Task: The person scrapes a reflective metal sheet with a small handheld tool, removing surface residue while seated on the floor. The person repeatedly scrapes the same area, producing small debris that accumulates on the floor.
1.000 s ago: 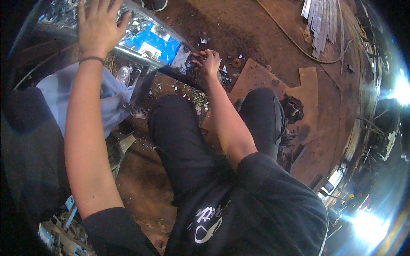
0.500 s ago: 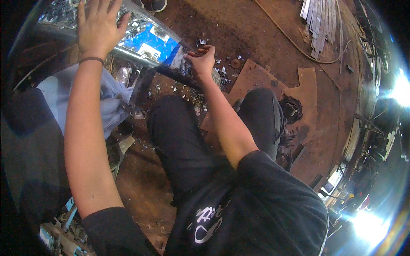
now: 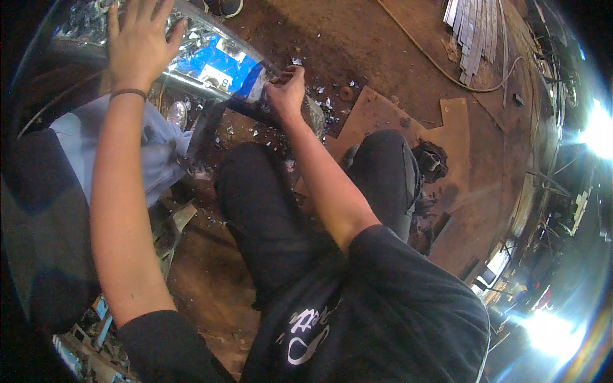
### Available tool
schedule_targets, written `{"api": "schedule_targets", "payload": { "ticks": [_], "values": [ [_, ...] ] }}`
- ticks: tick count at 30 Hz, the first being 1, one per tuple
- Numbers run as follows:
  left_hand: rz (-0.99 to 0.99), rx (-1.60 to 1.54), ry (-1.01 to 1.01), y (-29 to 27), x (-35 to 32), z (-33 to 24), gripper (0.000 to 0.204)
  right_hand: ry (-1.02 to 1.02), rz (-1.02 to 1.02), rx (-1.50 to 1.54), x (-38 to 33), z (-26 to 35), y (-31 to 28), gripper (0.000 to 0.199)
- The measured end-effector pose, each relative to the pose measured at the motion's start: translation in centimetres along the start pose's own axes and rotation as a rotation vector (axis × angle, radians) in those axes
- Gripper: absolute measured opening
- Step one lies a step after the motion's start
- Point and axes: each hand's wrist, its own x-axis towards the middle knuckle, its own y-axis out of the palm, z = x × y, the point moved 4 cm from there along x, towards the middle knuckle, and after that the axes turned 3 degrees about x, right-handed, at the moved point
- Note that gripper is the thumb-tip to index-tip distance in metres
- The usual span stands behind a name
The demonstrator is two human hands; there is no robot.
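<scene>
A long clear plastic bag point(image 3: 220, 39) of shiny metal pieces, with a blue and white printed panel point(image 3: 214, 67), lies on a dark metal-edged stand at the upper left. My left hand point(image 3: 139, 48) rests over the bag's left part with fingers spread, some fingertips cut off by the picture's edge. At the bag's right end, my right hand point(image 3: 287, 89) is closed, its fingers pinching what looks like the bag's edge; the exact grip is partly hidden.
Metal scraps point(image 3: 329, 105) litter the brown floor beside the stand. A rusty flat sheet point(image 3: 377, 118) lies right of them. Long metal strips point(image 3: 472, 38) and a hose point(image 3: 421, 54) lie farther off. Light blue cloth point(image 3: 96, 137) is at left. Another person's shoe point(image 3: 230, 6) shows at the top.
My right hand has shifted slightly left and its fingers have closed more at the bag's end. My left hand stays spread over the bag. The whole view has shifted a little.
</scene>
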Motion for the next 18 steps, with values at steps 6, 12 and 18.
{"api": "schedule_targets", "payload": {
  "ticks": [6,12,18],
  "values": [
    [0.160,0.372,0.048,2.4,0.1,1.0,0.053,-0.063,-0.031,0.004,0.3,-1.1,-0.9,0.068],
    [0.181,0.397,0.040,2.1,0.2,0.9,0.053,-0.113,-0.016,-0.040,0.4,-0.1,-1.1,0.072],
    [0.034,0.000,0.001,0.0,0.0,0.3,0.054,-0.006,-0.023,-0.029,-0.4,1.6,-1.2,0.071]
  ]
}}
